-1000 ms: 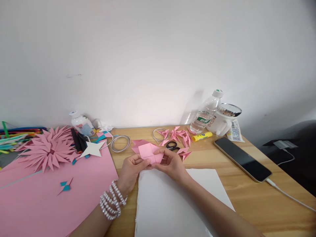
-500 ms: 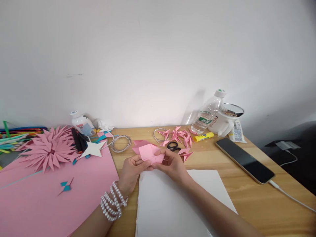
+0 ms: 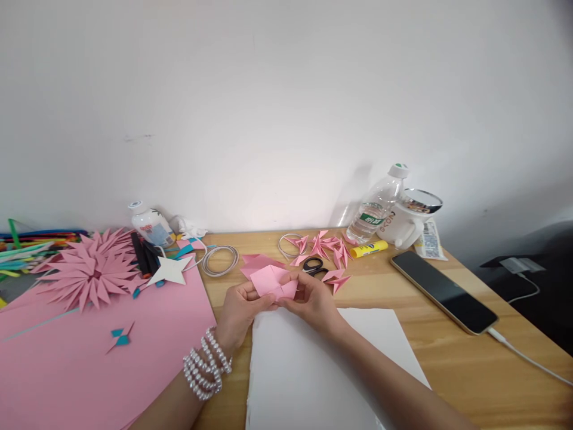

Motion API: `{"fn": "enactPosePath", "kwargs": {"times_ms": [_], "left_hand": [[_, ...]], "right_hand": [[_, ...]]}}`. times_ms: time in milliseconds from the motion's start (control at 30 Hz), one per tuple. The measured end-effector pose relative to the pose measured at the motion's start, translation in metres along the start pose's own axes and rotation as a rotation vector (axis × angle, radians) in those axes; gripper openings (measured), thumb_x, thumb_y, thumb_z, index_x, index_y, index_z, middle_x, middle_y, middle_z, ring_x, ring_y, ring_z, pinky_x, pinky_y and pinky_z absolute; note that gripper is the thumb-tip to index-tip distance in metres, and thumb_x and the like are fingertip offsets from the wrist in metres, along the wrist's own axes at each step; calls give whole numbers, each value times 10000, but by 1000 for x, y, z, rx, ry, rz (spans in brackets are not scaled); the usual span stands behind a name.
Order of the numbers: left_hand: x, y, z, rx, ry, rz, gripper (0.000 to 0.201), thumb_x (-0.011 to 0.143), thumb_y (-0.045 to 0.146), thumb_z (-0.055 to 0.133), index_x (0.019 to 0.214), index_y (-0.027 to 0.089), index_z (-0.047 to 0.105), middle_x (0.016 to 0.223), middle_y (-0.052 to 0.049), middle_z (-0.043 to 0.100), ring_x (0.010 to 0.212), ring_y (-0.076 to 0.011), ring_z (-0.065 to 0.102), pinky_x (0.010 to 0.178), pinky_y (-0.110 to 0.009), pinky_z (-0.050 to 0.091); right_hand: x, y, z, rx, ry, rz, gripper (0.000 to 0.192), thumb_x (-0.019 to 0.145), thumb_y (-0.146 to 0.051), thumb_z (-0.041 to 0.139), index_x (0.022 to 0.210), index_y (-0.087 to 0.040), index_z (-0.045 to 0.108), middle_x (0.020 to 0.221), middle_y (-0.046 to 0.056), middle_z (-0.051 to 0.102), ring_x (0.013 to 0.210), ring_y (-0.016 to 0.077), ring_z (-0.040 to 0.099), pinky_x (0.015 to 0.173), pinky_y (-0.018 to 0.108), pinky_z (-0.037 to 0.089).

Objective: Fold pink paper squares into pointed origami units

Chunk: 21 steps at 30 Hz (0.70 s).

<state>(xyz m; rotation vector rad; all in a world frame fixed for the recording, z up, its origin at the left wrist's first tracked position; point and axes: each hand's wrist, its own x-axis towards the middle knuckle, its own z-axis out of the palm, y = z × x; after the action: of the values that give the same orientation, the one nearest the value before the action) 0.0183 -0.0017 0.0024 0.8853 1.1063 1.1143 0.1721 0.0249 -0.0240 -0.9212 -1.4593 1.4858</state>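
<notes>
Both my hands meet at the middle of the wooden table over a small folded pink paper point(image 3: 272, 279). My left hand point(image 3: 242, 312), with pearl bracelets on the wrist, pinches its left edge. My right hand point(image 3: 312, 301) grips its right side with the fingertips. The paper is held just above the far edge of a white sheet point(image 3: 313, 370). Another pink square point(image 3: 255, 261) lies flat right behind it.
Black scissors point(image 3: 314, 266) and several folded pink pieces point(image 3: 329, 246) lie behind my hands. A yellow glue stick point(image 3: 367, 248), a water bottle point(image 3: 375, 206), a white mug point(image 3: 409, 224) and a charging phone point(image 3: 445, 291) are at the right. A big pink sheet point(image 3: 102, 352) with a pink paper flower point(image 3: 87, 269) lies left.
The fold has been pressed flatter: the pink paper's upper flap has come down between my fingers. My hands have stayed in the same spot.
</notes>
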Motion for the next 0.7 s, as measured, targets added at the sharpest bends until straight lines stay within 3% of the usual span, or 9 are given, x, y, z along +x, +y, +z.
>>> {"fn": "enactPosePath", "kwargs": {"times_ms": [133, 333, 567, 700], "left_hand": [[1, -1, -2, 32, -24, -28, 350, 619, 232, 713, 930, 83, 652, 889, -134, 698, 779, -226, 649, 719, -330, 526], [-1, -3, -1, -15, -17, 8, 318, 643, 227, 696, 928, 95, 652, 914, -124, 695, 807, -221, 648, 750, -329, 522], [-1, -3, 1, 5, 55, 14, 297, 613, 232, 716, 875, 99, 672, 839, -106, 711, 764, -213, 652, 711, -304, 524], [-2, -4, 2, 22, 38, 17, 255, 623, 240, 706, 829, 91, 680, 801, -107, 713, 707, -204, 651, 643, -280, 513]], "right_hand": [[0, -1, 0, 3, -9, -40, 320, 640, -149, 625, 922, -201, 485, 789, 1, 546, 715, 131, 551, 644, 259, 476], [-1, -3, 3, 3, 48, -62, 638, 660, -120, 589, 1205, -241, 278, 880, 18, 572, 744, 135, 563, 674, 286, 486], [0, 6, 4, -202, 52, -43, 318, 701, -234, 586, 987, -202, 452, 739, 15, 584, 682, 157, 572, 592, 269, 495], [-1, 11, 6, -239, 83, -49, 289, 681, -246, 610, 931, -205, 472, 728, 27, 598, 666, 169, 578, 565, 271, 496]]}}
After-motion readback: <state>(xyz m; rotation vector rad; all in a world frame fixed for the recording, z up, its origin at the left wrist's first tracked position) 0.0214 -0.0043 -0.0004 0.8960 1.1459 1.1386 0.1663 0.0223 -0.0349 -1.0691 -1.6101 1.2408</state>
